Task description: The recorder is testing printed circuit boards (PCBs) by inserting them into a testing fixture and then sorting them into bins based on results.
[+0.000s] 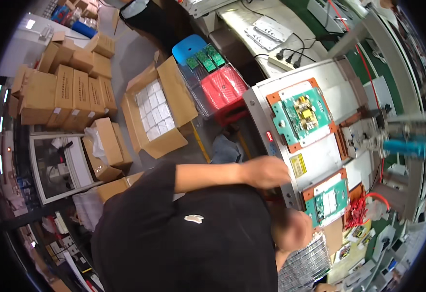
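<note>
My left hand (265,172) is closed, its fingers curled at the front edge of a white metal machine (315,160). Whatever may be inside those fingers is hidden. My right hand (296,230), smeared by motion, is beside the near end of the machine; its fingers cannot be made out. Close to it lies a green fixture plate (340,195) in an orange-brown frame. Farther along the machine top, a second green plate (321,104) in a similar frame carries a circuit board (306,115) with a yellow component.
Left of the machine stand a red bubble-wrap bundle (224,87), green circuit boards (206,59) and a blue stool (188,47). An open carton (179,92) holds wrapped white packs. Stacked boxes (66,90) are at far left, a wire rack (304,263) near my right hand.
</note>
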